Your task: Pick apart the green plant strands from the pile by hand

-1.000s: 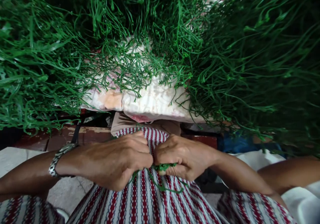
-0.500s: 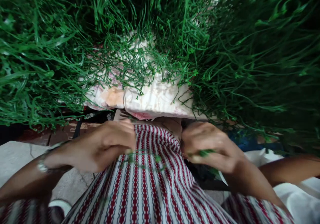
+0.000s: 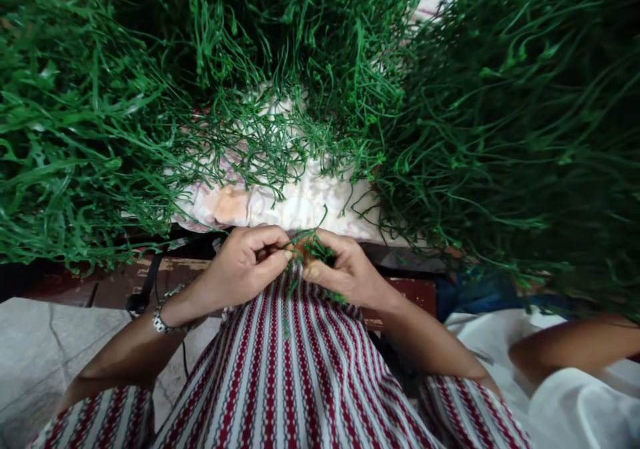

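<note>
In front of my lap, my left hand (image 3: 247, 265) is closed, its thumb and forefinger pinched on thin green stems. Close beside it, my right hand (image 3: 350, 272) curls around a small bunch of green stems (image 3: 320, 247) with knobby tips. The two hands nearly meet at the bunch, and a few strands stick up and hang down between them. Whether the stems are real plants or plastic I cannot tell. Just beyond my fingers lies a pale flowered cloth (image 3: 310, 199) with loose green stems scattered over it.
Large heaps of green stems rise on the left (image 3: 75, 135), at the back (image 3: 280, 22) and on the right (image 3: 500, 135). A dark red wooden edge (image 3: 115, 282) runs beneath the cloth. At right are another person's arm (image 3: 570, 345) and white clothing (image 3: 580, 402).
My hands have come together from either side and moved slightly up, toward the cloth's edge. Strands that were blurred over my lap now show between my fingers.
</note>
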Demonstrator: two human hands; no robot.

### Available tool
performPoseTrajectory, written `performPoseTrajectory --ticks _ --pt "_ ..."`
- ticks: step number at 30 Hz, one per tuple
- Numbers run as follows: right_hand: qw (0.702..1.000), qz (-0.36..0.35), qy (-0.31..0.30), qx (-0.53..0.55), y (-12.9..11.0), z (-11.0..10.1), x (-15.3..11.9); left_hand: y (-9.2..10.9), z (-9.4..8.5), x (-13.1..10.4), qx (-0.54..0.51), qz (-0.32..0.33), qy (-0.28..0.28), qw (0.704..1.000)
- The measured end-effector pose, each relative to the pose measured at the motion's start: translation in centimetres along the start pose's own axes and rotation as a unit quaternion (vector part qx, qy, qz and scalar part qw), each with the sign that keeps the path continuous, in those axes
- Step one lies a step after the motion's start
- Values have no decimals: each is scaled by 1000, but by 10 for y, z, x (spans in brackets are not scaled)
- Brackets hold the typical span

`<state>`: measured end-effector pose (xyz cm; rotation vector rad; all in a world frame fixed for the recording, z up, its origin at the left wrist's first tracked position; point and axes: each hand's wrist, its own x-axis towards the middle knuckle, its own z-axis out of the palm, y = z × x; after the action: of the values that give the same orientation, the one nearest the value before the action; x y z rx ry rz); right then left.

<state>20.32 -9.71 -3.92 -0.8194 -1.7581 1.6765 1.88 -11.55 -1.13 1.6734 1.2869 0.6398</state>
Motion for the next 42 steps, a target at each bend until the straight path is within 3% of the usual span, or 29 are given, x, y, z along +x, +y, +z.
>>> performPoseTrajectory --ticks 3,5,8,11,13,16,17,19,23,26,34,42 --pt "999 4 23 -31 4 2 0 0 2 -1 52 38 17 998" --pt "998 0 -6 -56 5 1 -1 0 1 -3 90 76 -12 993" --pt "985 -7 -142 -99 1 -3 -6 2 -1 -11 144 146 -118 972" --pt "956 -36 -263 -126 -9 -11 -14 7 -9 -20 168 177 -243 939" --pt "943 -67 -301 -124 -18 -23 -21 8 -20 -26 162 173 -264 935" --pt "952 -87 -262 -133 -32 -43 -29 9 -37 -26 132 146 -164 967" --pt "962 -87 -210 -151 -36 -48 -29 9 -40 -24 116 138 -115 977" --pt "964 -98 -126 -212 -40 -51 -25 8 -39 -17 65 90 -73 991" --pt "962 -153 40 -221 -35 -34 -6 5 -22 0 -51 -37 28 998" --pt "965 -145 112 -188 -22 -15 9 -1 -10 7 -141 -52 48 988" --pt "974 -119 103 -164 7 9 25 -16 11 16 -283 -56 155 945" --pt "969 -103 58 -215 2 6 25 -10 19 28 -396 -27 239 886"
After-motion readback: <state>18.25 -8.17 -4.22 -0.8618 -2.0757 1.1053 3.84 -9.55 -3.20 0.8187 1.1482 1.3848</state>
